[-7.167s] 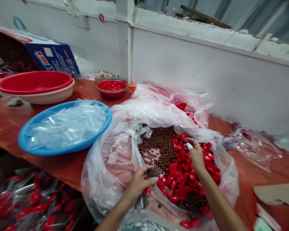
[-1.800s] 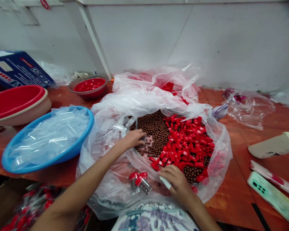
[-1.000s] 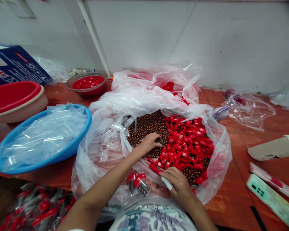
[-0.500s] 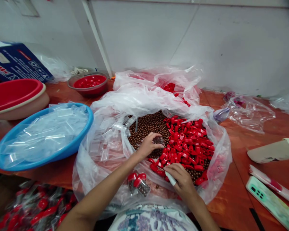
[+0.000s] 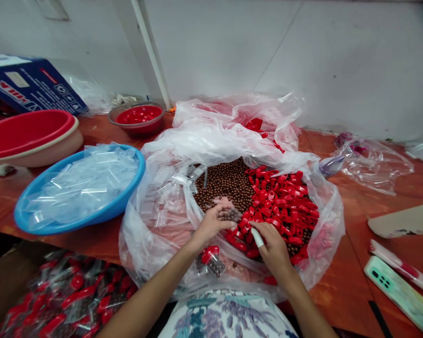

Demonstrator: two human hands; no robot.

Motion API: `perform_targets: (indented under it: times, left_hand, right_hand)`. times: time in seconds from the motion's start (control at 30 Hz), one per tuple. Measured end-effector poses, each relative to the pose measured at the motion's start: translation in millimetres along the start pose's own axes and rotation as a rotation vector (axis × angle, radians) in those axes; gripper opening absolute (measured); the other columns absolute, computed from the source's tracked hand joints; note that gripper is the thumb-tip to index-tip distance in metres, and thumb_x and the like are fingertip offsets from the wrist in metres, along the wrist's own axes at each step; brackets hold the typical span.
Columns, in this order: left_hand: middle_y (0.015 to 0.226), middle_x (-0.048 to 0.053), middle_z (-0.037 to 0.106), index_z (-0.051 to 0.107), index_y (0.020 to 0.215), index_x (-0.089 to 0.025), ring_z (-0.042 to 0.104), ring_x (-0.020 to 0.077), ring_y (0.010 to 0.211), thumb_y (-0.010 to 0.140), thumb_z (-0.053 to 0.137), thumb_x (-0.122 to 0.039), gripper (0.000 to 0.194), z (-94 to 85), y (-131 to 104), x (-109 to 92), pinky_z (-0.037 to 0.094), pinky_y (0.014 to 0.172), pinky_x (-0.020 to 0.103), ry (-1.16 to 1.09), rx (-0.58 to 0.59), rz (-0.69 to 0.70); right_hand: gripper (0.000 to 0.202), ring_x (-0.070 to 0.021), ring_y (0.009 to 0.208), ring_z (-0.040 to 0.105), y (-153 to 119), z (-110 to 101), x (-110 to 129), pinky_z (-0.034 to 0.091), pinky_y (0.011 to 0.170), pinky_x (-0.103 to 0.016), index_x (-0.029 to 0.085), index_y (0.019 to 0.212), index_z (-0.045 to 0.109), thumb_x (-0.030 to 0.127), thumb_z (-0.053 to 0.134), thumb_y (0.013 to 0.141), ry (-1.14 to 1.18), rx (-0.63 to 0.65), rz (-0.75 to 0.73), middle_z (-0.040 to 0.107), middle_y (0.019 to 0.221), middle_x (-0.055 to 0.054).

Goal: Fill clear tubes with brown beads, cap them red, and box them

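Observation:
My left hand [image 5: 210, 227] is closed around a small clear plastic container [image 5: 231, 215] with brown beads inside, above the bead pile. Close by on the right, my right hand [image 5: 273, 244], a white covering on one finger, has its fingertips drawn together at the edge of the red plastic caps [image 5: 278, 206]; what they pinch is hidden. Brown beads [image 5: 225, 180] and the caps lie side by side in an open clear plastic bag [image 5: 324, 234]. Below my left hand rests a filled clear container with a red cap [image 5: 213, 260]. Empty clear containers [image 5: 165, 195] lie on the bag's left side.
A blue basin [image 5: 141, 171] full of clear containers stands left, near a red basin [image 5: 70, 123] and a bowl of red pieces [image 5: 114, 119]. Capped containers [image 5: 77, 295] fill a box below. On the right lie a phone [image 5: 395, 286] and a beige cup [image 5: 403, 220].
The view has shifted, so the surroundings sit farther right. My hands have come closer together, the left still holding the container and the right with fingertips nearer to it.

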State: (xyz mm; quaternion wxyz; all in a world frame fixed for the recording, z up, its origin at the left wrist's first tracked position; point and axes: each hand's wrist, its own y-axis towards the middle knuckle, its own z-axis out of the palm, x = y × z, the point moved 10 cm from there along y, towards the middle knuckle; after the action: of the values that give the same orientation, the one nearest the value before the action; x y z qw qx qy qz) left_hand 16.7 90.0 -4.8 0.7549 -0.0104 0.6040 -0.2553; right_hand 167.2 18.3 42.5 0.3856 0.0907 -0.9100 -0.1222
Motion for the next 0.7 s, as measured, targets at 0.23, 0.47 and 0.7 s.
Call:
perform_targets:
  times: [0.23,0.47,0.7]
  left_hand:
    - [0.099,0.005,0.065,0.058,0.105,-0.018,0.062,0.0164,0.087,0.058,0.075,-0.015,0.051,-13.8,-23,7,0.051,0.075,0.029,-0.168,-0.070,-0.038]
    - [0.100,0.005,0.064,0.058,0.106,-0.019,0.064,0.0150,0.079,0.057,0.076,-0.016,0.052,-18.8,-41,20,0.053,0.070,0.029,-0.261,-0.120,-0.113]
    - [0.095,0.006,0.065,0.059,0.104,-0.017,0.063,0.0167,0.082,0.063,0.074,-0.022,0.043,-4.1,-48,21,0.052,0.070,0.030,-0.275,-0.034,-0.079]
  right_hand:
    - [0.027,-0.0229,0.091,0.052,21,9,-9,0.044,0.079,-0.038,0.023,0.108,0.062,0.017,0.046,0.086,-0.238,0.039,-0.016,0.060,0.097,-0.008]
    - [0.021,-0.0262,0.100,0.049,34,32,4,0.040,0.086,-0.042,0.023,0.103,0.063,0.023,0.056,0.083,-0.298,0.213,-0.184,0.063,0.105,-0.008]
    - [0.030,-0.0216,0.086,0.060,25,8,-36,0.048,0.076,-0.035,0.020,0.102,0.061,0.037,0.062,0.078,0.414,-0.023,0.345,0.066,0.096,-0.006]
